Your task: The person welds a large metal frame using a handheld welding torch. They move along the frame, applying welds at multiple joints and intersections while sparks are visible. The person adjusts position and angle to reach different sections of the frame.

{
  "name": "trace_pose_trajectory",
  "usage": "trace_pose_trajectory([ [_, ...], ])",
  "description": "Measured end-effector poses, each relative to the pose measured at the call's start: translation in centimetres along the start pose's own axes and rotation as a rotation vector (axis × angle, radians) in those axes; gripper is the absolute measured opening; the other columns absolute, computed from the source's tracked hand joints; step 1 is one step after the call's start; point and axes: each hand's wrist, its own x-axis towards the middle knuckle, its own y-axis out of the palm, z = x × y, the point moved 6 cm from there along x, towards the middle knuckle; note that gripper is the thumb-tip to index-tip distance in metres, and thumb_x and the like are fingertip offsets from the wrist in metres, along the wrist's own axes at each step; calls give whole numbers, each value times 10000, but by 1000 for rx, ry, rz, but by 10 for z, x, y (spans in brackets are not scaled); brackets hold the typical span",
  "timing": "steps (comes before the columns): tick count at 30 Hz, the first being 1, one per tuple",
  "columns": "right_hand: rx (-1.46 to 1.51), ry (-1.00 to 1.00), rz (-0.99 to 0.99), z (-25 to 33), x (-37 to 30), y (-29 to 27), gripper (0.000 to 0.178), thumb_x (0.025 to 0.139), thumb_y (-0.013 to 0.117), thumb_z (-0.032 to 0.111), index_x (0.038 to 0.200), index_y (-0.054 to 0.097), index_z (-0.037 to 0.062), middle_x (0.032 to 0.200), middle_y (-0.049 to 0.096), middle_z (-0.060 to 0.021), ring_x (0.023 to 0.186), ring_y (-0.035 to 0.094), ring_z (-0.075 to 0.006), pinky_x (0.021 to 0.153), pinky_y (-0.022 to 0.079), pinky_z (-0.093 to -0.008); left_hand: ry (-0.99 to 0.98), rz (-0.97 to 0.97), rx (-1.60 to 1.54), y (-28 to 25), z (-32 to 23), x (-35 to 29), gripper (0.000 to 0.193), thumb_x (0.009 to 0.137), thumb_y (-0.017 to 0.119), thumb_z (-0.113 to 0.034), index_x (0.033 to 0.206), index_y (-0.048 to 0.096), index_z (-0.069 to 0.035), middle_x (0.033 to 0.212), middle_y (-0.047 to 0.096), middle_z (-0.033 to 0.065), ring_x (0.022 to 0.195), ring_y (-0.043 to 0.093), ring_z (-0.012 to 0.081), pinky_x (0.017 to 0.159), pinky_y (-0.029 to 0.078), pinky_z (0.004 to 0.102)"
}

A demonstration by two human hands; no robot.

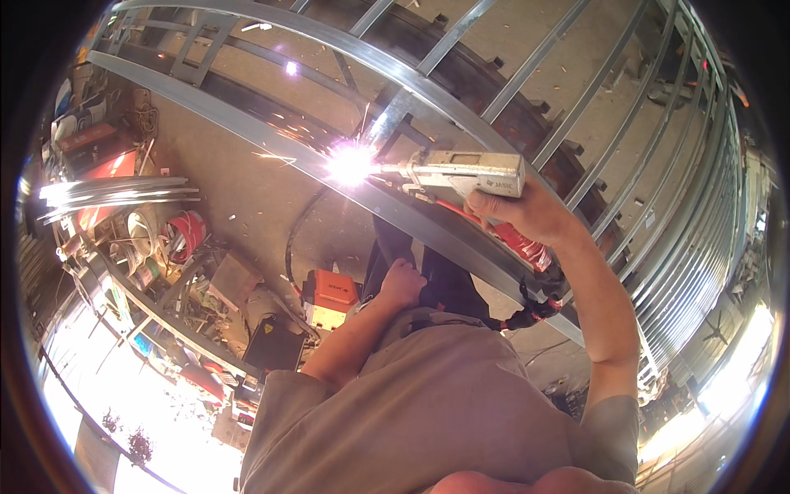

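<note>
My right hand [514, 212] is wrapped round the grip of a silver welding gun [467, 171], its nozzle pointing left. A glaring white-pink arc [351, 164] burns at the tip, against the long metal bar [247, 136] where a short crosspiece [390, 117] meets it. Sparks fly up and to the left, and the glare hides the joint. From the gun a red-wrapped cable [523, 247] runs down beneath my right forearm. My left hand [403, 284] is closed in a fist by my dark trouser leg, away from the frame, with nothing visible in it.
The metal frame's curved rail [448, 103] and several cross bars span the top and right. An orange case [332, 288] stands on the floor at left of my legs. Metal strips [123, 193], a red cable reel [185, 235] and a cluttered bench lie farther left.
</note>
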Motion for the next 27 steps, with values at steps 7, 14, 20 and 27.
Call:
trace_pose_trajectory([
  [7,39,22,-65,-11,-21,-14,574,971,782,350,1418,588,46,1081,700,-61,890,629,-137,726,567,-318,21,-25,-23,6,1,1,163,748,702,-239,878,786,-188,946,753,47,1036,667,238,1008,418,407],
  [14,99,135,-74,-32,-66,-41,503,961,795,292,1347,620,21,1004,705,-70,867,651,-152,701,564,-315,11,-8,-52,11,-7,8,183,742,704,-253,885,793,-181,956,758,60,1027,671,253,1010,419,412],
  [20,79,169,-66,-57,-73,-43,456,974,773,338,1282,662,19,983,704,-67,859,648,-169,711,561,-334,31,-29,-7,16,-16,13,193,728,716,-231,897,794,-180,974,761,75,1043,673,261,1040,412,421],
  [27,1,125,-35,-56,-68,-43,508,986,757,373,1335,638,24,1013,701,-75,865,646,-160,714,566,-327,5,79,1,24,-22,14,226,816,645,-325,938,786,-198,1008,755,52,1089,655,268,1102,381,463],
])
